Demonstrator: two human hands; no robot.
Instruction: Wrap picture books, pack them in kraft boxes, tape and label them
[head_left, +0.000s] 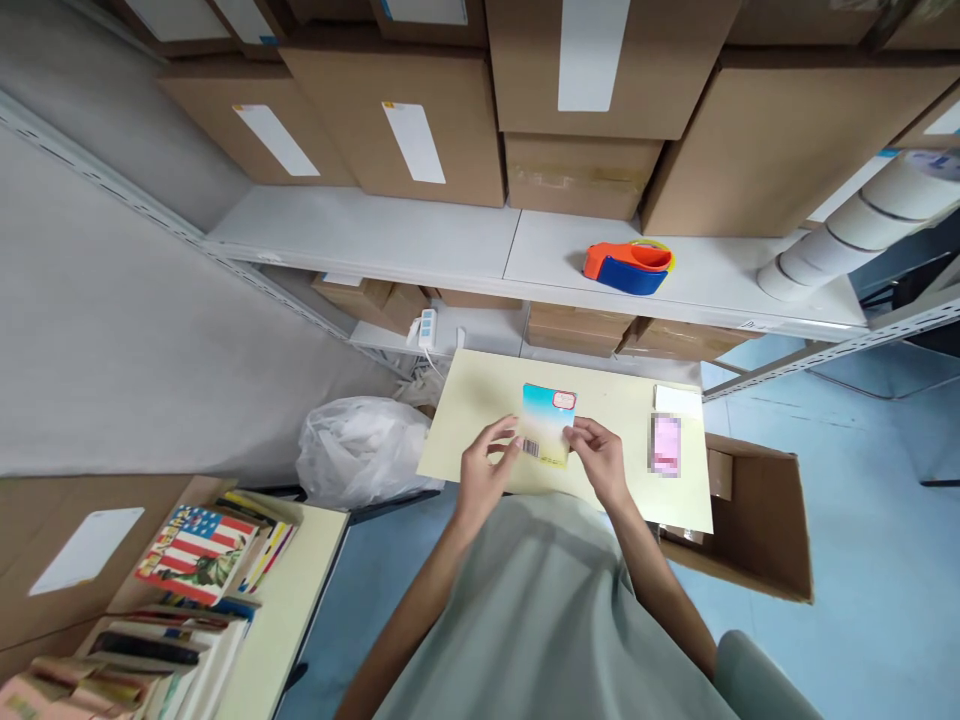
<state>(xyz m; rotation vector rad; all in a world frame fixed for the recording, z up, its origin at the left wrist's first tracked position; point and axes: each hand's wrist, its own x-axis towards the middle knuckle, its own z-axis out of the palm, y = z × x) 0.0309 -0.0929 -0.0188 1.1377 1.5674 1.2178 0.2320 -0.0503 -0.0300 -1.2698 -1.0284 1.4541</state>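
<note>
A small thin book (546,420) with a barcode faces up in front of me, above the pale yellow table (472,400). Its cover fades from blue to yellow, and a red-edged label sits near its top right corner. My right hand (598,455) pinches the book's right edge, thumb on the cover. At the left edge is my left hand (487,465), its thumb and fingers apart beside the barcode; whether the fingertips touch the cover I cannot tell.
A blurred pink item (665,445) and a white slip (677,400) lie on the table's right. An orange-blue tape dispenser (628,268) and label rolls (847,235) stand on the shelf. Below right is an open carton (772,520); books (199,555) fill a side table at left.
</note>
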